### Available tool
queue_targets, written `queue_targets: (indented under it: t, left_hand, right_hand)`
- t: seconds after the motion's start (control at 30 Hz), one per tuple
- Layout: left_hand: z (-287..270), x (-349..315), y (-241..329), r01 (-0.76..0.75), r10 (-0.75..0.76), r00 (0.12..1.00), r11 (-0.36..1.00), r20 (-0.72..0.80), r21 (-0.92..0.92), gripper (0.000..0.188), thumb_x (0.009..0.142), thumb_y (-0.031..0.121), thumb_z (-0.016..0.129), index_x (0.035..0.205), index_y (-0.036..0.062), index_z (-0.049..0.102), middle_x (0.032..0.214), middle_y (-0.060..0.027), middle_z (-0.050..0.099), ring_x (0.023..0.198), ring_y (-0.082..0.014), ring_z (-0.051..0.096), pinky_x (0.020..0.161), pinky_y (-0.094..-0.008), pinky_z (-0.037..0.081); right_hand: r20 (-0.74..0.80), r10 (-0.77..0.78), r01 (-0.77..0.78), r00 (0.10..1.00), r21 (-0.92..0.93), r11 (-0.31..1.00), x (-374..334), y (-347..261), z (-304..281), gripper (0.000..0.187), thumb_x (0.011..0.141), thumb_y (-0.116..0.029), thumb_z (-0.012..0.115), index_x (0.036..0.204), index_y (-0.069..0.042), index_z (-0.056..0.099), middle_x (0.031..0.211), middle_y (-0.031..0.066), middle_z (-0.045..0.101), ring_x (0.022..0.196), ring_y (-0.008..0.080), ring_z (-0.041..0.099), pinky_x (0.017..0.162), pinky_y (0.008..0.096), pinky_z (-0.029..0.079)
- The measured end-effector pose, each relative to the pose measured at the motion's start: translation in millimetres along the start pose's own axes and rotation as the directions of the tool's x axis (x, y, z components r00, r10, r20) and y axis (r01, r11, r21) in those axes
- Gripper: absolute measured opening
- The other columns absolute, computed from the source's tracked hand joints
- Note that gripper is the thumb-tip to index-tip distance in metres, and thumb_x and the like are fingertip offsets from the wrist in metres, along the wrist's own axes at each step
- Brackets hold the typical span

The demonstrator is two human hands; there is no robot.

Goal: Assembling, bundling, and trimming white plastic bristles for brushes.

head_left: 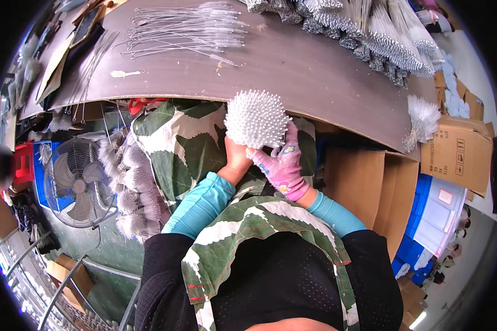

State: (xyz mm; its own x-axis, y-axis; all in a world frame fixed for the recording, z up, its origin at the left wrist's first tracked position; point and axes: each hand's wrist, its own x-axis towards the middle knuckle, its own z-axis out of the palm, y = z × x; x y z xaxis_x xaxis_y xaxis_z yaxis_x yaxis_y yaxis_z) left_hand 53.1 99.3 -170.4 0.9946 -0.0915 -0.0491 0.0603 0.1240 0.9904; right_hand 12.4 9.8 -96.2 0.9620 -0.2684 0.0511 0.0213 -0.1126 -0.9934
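Note:
A thick round bundle of thin tube brushes (257, 119) stands end-on in front of me, its many white tips facing up at the near edge of the table. My left hand (237, 158), bare, is wrapped round the near left side of the bundle; most of its fingers are hidden beneath. Cupped against the near right side is my right hand (283, 168), in a pink flowered glove. Its thumb reaches across toward my left hand. The lower part of the bundle is out of sight below the tips.
Loose wire-handled brushes (188, 30) lie on the brown table (292, 66). Large brush bundles (370, 30) are piled at the far right, with a smaller bunch (422, 118) at the right corner. A fan (79, 183) stands left; cardboard boxes (458, 151) stand right.

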Motion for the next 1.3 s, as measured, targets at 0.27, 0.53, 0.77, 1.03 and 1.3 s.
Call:
queue_targets:
  t: [0.27, 0.53, 0.77, 1.03, 1.3]
  left_hand:
    - [-3.1, 6.1, -18.4, -0.297, 0.186, 0.954, 0.707, 0.237, 0.642, 0.042, 0.082, 0.025, 0.065, 0.119, 0.0067, 0.058, 0.121, -0.0101, 0.059, 0.114, -0.0242, 0.054, 0.099, -0.0357, 0.04]
    - [-7.6, 4.5, -22.9, -0.248, 0.157, 0.966, 0.794, 0.207, 0.554, 0.043, 0.083, 0.024, 0.064, 0.12, 0.0049, 0.057, 0.119, -0.0097, 0.06, 0.112, -0.0256, 0.055, 0.098, -0.0361, 0.041]
    - [-5.7, 8.3, -15.6, -0.361, 0.256, 0.932, 0.643, 0.255, 0.676, 0.038, 0.079, 0.02, 0.065, 0.114, 0.0054, 0.06, 0.116, -0.0099, 0.062, 0.108, -0.0272, 0.057, 0.093, -0.0355, 0.044]
    - [-2.6, 12.4, -3.2, -0.292, 0.24, 0.956, 0.788, 0.165, 0.542, 0.036, 0.074, 0.024, 0.069, 0.106, 0.0092, 0.064, 0.105, -0.0116, 0.065, 0.099, -0.0303, 0.061, 0.083, -0.0369, 0.048]
    - [-5.7, 5.8, 4.4, -0.077, 0.018, 0.989, 0.906, 0.144, 0.417, 0.034, 0.075, 0.02, 0.068, 0.107, 0.0085, 0.064, 0.105, -0.0111, 0.066, 0.1, -0.0264, 0.062, 0.084, -0.0341, 0.048]
  right_hand:
    - [0.218, 0.066, -0.017, 0.974, -0.218, 0.976, 4.4, -18.4, -63.2, 0.054, 0.077, 0.005, 0.048, 0.13, 0.001, 0.042, 0.117, 0.0143, 0.057, 0.104, 0.0204, 0.057, 0.086, 0.0314, 0.046]
    - [0.345, 0.461, -0.415, 0.818, -0.2, 0.887, 20.5, -54.2, -93.3, 0.037, 0.097, -0.025, 0.047, 0.126, -0.002, 0.052, 0.096, 0.0052, 0.062, 0.078, 0.0072, 0.055, 0.068, 0.0205, 0.045]
    - [0.555, 0.637, -0.68, 0.535, -0.164, 0.714, 27.0, -82.3, -91.7, 0.054, 0.097, -0.048, 0.039, 0.106, -0.001, 0.063, 0.079, -0.0007, 0.06, 0.057, 0.0021, 0.046, 0.053, 0.0166, 0.037]
    - [0.591, 0.59, -0.624, 0.55, -0.178, 0.761, 28.4, -79.9, -67.3, 0.036, 0.095, -0.033, 0.051, 0.101, 0.0, 0.065, 0.074, 0.0003, 0.058, 0.066, 0.0081, 0.056, 0.055, 0.0203, 0.039]
    - [0.584, 0.577, -0.567, 0.571, -0.228, 0.792, 33.1, -63.1, -53.7, 0.035, 0.096, -0.032, 0.05, 0.099, -0.001, 0.066, 0.068, -0.0004, 0.057, 0.061, 0.0069, 0.054, 0.055, 0.0207, 0.04]
